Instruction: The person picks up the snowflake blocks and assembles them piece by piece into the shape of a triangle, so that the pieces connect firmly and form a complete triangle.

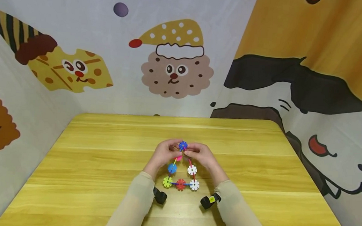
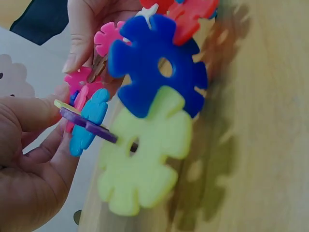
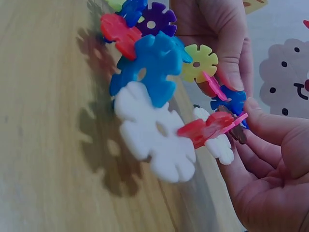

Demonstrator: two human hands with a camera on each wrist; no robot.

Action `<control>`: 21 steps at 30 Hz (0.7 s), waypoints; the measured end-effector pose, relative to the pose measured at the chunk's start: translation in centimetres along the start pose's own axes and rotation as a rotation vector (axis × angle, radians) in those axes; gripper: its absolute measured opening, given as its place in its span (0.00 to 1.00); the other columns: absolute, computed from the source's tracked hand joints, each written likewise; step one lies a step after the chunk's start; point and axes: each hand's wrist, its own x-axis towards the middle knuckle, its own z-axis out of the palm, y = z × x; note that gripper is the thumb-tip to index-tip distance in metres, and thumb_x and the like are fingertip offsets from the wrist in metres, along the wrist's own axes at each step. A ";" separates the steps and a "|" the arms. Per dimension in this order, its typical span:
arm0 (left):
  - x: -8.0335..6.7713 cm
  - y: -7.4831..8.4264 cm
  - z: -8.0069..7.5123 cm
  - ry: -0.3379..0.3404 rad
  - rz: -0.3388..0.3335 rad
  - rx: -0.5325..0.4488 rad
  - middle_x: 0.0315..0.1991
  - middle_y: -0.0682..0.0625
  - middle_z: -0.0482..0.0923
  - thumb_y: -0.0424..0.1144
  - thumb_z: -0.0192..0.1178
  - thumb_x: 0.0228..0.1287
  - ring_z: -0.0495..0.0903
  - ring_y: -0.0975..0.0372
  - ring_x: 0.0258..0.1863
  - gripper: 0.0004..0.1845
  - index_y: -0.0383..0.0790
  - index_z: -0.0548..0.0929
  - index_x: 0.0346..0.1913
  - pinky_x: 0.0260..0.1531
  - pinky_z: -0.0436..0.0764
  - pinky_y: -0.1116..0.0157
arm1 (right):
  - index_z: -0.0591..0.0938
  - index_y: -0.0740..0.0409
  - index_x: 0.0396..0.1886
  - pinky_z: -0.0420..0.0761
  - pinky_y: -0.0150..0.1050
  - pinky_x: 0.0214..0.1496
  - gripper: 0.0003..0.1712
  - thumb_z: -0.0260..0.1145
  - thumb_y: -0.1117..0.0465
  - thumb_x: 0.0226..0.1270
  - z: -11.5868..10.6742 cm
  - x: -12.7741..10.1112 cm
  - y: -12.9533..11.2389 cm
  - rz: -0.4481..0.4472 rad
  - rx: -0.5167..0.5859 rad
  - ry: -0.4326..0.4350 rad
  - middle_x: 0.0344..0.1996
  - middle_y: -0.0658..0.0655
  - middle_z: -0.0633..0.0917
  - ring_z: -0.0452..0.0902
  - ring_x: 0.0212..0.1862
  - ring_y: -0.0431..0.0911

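A triangle of slotted plastic snowflake discs (image 1: 180,184) is held between both hands just over the table. Its flat discs are joined by other discs set edge-on. The left hand (image 1: 164,154) pinches the left side close to the blue top disc (image 1: 183,146). On the opposite side, the right hand (image 1: 204,156) grips near that corner, around a brown disc (image 3: 237,131). A lime disc (image 2: 140,162) forms the near left corner, and a white disc (image 3: 157,130) the near right one. Fingers partly hide the pieces by the top.
The wooden table (image 1: 85,176) extends around the hands, with its back edge against a cartoon-printed cloth (image 1: 106,97). Black straps with small cameras (image 1: 160,196) sit on both wrists. Shadows of the discs fall on the wood.
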 end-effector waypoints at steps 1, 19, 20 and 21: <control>0.0 0.0 0.0 -0.007 -0.001 0.008 0.40 0.44 0.79 0.30 0.67 0.52 0.77 0.56 0.36 0.25 0.39 0.77 0.56 0.34 0.79 0.64 | 0.79 0.72 0.46 0.79 0.37 0.44 0.18 0.67 0.68 0.57 -0.1 0.0 0.1 0.007 -0.002 0.003 0.39 0.63 0.83 0.80 0.41 0.47; 0.7 -1.6 0.3 -0.036 -0.129 0.070 0.38 0.46 0.80 0.32 0.70 0.48 0.78 0.58 0.35 0.24 0.36 0.80 0.52 0.36 0.79 0.63 | 0.80 0.69 0.47 0.80 0.39 0.43 0.18 0.68 0.66 0.57 -0.4 0.0 1.0 0.066 -0.160 -0.019 0.38 0.62 0.84 0.80 0.42 0.50; 0.7 -1.7 0.2 -0.035 -0.129 0.079 0.38 0.46 0.81 0.33 0.70 0.49 0.78 0.59 0.36 0.24 0.36 0.80 0.52 0.37 0.79 0.63 | 0.80 0.68 0.47 0.80 0.39 0.43 0.18 0.68 0.66 0.57 -0.4 0.0 1.0 0.066 -0.170 -0.016 0.38 0.61 0.84 0.80 0.41 0.50; 0.7 -1.7 0.3 -0.036 -0.126 0.090 0.38 0.46 0.80 0.33 0.70 0.49 0.78 0.59 0.36 0.24 0.36 0.80 0.52 0.37 0.79 0.63 | 0.80 0.68 0.47 0.80 0.39 0.43 0.18 0.68 0.66 0.57 -0.4 0.0 0.9 0.068 -0.178 -0.013 0.37 0.61 0.84 0.80 0.41 0.50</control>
